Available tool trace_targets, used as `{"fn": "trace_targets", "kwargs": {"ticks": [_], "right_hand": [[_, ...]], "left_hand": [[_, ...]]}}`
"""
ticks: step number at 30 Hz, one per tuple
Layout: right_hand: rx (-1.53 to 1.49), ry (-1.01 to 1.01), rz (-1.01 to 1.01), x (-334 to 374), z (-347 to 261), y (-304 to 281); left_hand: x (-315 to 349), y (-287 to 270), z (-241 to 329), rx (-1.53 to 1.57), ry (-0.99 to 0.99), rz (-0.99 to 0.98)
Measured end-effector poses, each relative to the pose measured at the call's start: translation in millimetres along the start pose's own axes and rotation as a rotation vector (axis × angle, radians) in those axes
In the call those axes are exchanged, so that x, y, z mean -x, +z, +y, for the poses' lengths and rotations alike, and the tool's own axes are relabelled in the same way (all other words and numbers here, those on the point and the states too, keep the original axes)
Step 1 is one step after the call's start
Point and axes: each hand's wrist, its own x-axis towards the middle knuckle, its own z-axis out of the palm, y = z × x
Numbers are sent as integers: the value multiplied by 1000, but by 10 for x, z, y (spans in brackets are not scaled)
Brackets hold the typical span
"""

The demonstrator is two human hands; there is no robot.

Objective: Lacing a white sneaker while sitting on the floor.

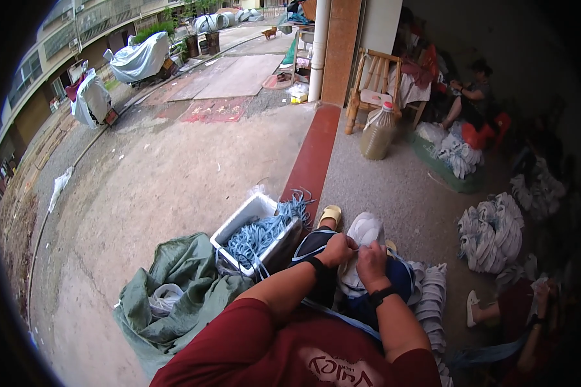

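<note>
Over my lap, my left hand and my right hand are close together, fingers pinched on a white cloth piece. Its rounded far end sticks out beyond my fingertips; I cannot make out its exact kind. Any small thing between the fingers is hidden. To the left of my knees stands a white foam box filled with light blue cords, some hanging over its right rim. A long stack of nested white-grey cloth pieces lies along my right side.
A green sack lies at my left. Bundles of white cloth pieces lie on the floor to the right. Farther off are a large plastic jug, a bamboo chair and a seated person. Another person's hand shows at lower right.
</note>
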Motion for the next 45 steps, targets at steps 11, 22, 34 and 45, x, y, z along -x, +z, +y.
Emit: {"fn": "trace_targets", "kwargs": {"ticks": [11,22,34,45], "right_hand": [[-1809,51,75,201,-7,-1479],[-1734,87,-69,708,97,-1417],[-1814,589,612,1793,1322,-1608],[-1690,389,-104,1598,244,-2071]], "left_hand": [[-24,-203,107,252,79,-3],[132,156,817,-939,373,-130],[720,-1284,54,-916,184,129],[44,232,997,-967,388,-181]]}}
